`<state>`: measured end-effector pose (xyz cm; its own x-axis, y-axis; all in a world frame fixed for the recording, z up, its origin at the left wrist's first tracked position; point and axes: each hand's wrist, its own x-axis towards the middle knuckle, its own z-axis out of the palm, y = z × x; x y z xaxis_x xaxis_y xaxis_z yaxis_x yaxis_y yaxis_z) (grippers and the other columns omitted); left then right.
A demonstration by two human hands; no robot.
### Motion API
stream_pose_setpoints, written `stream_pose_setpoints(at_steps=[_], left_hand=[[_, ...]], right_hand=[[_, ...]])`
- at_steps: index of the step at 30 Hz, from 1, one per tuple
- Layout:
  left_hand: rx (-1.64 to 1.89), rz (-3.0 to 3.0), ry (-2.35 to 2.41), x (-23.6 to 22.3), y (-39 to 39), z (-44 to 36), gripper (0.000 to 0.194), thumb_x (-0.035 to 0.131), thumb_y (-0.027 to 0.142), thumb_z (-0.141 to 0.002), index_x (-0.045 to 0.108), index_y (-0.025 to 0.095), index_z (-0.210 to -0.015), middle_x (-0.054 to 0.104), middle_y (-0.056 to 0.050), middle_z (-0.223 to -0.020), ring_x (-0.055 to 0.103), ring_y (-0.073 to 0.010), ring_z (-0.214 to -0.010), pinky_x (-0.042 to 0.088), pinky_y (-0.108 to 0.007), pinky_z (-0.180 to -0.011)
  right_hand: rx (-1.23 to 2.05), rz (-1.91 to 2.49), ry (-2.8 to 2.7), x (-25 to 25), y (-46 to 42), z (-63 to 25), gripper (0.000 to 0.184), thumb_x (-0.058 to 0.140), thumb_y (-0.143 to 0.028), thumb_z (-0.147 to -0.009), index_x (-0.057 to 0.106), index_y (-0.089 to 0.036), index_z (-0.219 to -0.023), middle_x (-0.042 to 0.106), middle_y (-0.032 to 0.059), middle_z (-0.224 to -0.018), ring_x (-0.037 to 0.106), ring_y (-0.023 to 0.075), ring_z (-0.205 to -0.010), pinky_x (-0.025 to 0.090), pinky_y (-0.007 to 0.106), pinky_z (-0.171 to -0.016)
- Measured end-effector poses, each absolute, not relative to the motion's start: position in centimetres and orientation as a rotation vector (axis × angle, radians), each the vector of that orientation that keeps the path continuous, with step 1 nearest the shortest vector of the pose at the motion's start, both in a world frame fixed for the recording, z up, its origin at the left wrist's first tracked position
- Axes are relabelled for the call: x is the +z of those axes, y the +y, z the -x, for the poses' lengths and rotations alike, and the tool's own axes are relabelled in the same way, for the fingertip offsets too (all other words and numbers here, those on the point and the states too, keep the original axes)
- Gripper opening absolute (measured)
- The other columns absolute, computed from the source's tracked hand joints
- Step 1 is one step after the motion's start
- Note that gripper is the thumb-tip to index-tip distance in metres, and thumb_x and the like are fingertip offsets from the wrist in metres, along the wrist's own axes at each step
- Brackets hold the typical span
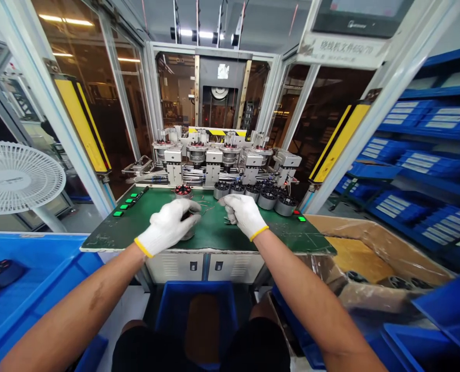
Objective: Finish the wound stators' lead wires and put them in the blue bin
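My left hand [171, 223], in a white knitted glove with a yellow cuff, is wrapped round a motor stator [190, 234] on the green worktop [137, 230]. The hand hides most of this grey cylinder. To its right, my gloved right hand [246, 213] is closed, fingertips pinched together. Something small and dark shows under those fingers, too small to name. Just behind my left hand stands another stator [183, 192] with red wire on top. Thin wire scraps [208, 207] lie between the hands. Several dark-topped stators [267, 198] stand in a row beyond my right hand.
A winding machine [214, 160] with several stations runs along the back of the worktop. Yellow light-curtain posts [83, 124] flank it. Blue bins [71, 258] stand at left and below, a plastic-lined carton [362, 253] at right. A white fan [16, 175] is far left.
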<state>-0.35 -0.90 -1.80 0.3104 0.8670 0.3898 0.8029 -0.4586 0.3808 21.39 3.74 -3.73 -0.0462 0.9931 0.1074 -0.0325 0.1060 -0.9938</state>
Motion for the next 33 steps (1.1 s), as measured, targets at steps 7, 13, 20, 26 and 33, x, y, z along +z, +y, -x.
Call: stream_pose_setpoints(at_steps=[7, 13, 20, 26, 33], left_hand=[[0.303, -2.936, 1.318, -0.6, -0.5, 5.0, 0.049, 0.065, 0.023, -0.068, 0.059, 0.030, -0.116, 0.060, -0.003, -0.122, 0.055, -0.0244, -0.112, 0.041, -0.034, -0.093], [0.418, -2.997, 1.611, -2.7, -0.9, 1.7, 0.035, 0.057, 0.040, -0.081, 0.062, 0.023, -0.112, 0.065, -0.010, -0.093, 0.059, -0.0270, -0.092, 0.042, -0.039, -0.083], [0.548, -2.916, 1.622, 2.2, 0.8, 1.6, 0.040, 0.052, 0.049, -0.081, 0.062, 0.026, -0.112, 0.064, -0.007, -0.107, 0.057, -0.0268, -0.098, 0.043, -0.036, -0.083], [-0.016, -2.780, 1.531, 2.4, 4.8, 1.1, 0.032, 0.060, 0.031, -0.067, 0.070, 0.031, -0.097, 0.070, -0.001, -0.092, 0.062, -0.0201, -0.082, 0.043, -0.025, -0.067], [0.078, -2.697, 1.557, 0.9, 5.1, 2.6, 0.033, 0.055, 0.040, -0.072, 0.070, 0.030, -0.099, 0.071, -0.001, -0.098, 0.063, -0.0177, -0.084, 0.042, -0.023, -0.065]], right_hand=[[1.150, 1.119, -1.226, -4.5, 6.0, -21.2, 0.013, 0.060, -0.026, -0.076, 0.061, -0.013, -0.076, 0.043, -0.0056, -0.049, 0.036, 0.0058, -0.034, 0.023, 0.017, -0.030], [1.285, 1.139, -1.147, -4.8, 5.3, -19.0, 0.019, 0.060, -0.032, -0.083, 0.054, -0.014, -0.082, 0.057, 0.0018, -0.066, 0.047, 0.0068, -0.043, 0.035, 0.016, -0.035], [1.431, 1.146, -1.251, -4.9, 4.2, -17.7, 0.038, 0.071, -0.024, -0.074, 0.052, -0.014, -0.106, 0.065, 0.0048, -0.077, 0.054, 0.0098, -0.045, 0.035, 0.018, -0.034], [1.503, 1.119, -1.237, -5.3, 5.5, -15.7, 0.029, 0.066, -0.016, -0.068, 0.055, -0.011, -0.095, 0.056, -0.0009, -0.057, 0.045, 0.0083, -0.040, 0.027, 0.016, -0.032], [1.442, 1.031, -1.238, -5.8, 4.8, -19.6, 0.046, 0.066, -0.021, -0.059, 0.057, -0.011, -0.103, 0.048, -0.0057, -0.052, 0.040, 0.0072, -0.041, 0.024, 0.016, -0.036]])
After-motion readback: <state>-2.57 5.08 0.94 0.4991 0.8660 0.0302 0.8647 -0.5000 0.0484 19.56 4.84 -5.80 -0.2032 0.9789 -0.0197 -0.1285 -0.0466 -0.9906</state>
